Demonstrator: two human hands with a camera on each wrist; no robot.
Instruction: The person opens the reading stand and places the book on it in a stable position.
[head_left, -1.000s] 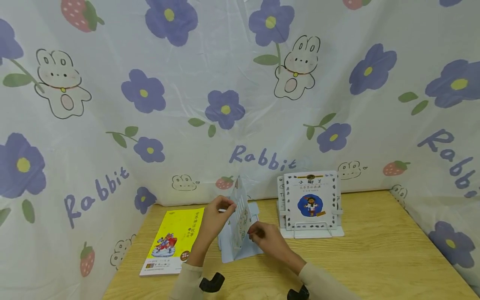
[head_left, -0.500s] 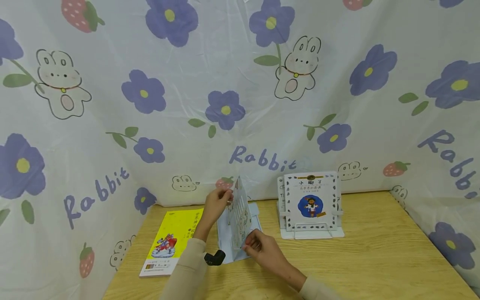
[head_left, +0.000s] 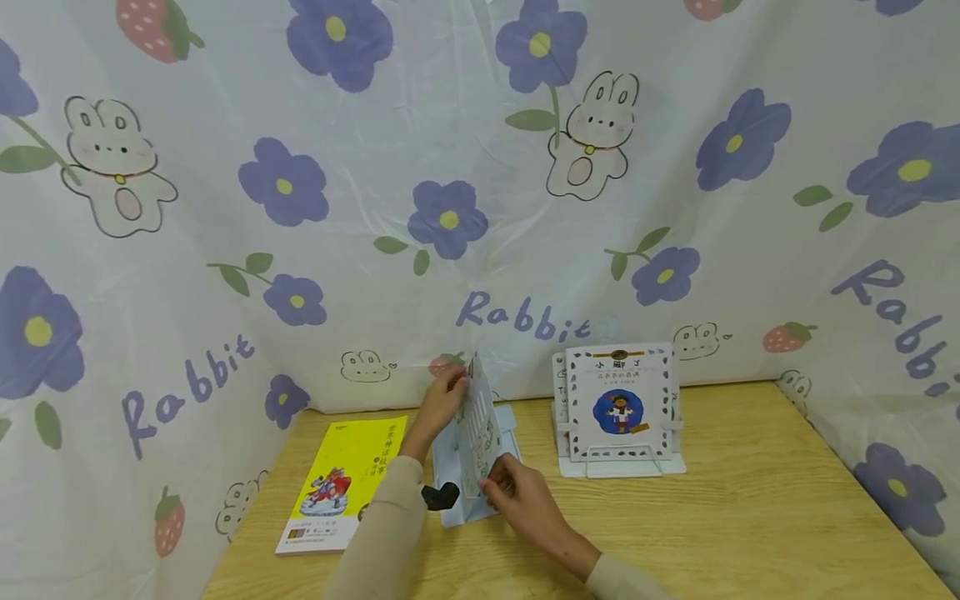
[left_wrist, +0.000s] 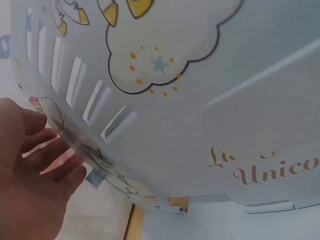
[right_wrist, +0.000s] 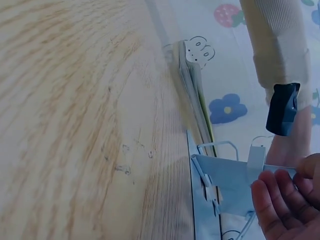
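Observation:
A pale blue metal book stand (head_left: 480,442) with slots and unicorn print stands on the table, its back panel raised from the base (head_left: 455,514). In the left wrist view the printed panel (left_wrist: 165,115) fills most of the picture. My left hand (head_left: 442,404) holds the panel's far upper edge, fingers bent against it (left_wrist: 40,175). At the panel's near lower edge, my right hand (head_left: 525,500) pinches between thumb and fingers. The right wrist view shows those curled fingers (right_wrist: 280,200) by the panel's clip, with a wire support behind the panel.
Left of the stand lies a yellow book (head_left: 345,475). To the right, a white book (head_left: 621,400) leans on another white stand (head_left: 667,464). A rabbit-print curtain (head_left: 375,275) hangs right behind the wooden table (head_left: 750,500).
My left hand has moved up and away along the panel to its far upper edge. My right hand has shifted slightly left and nearer, to the panel's lower edge.

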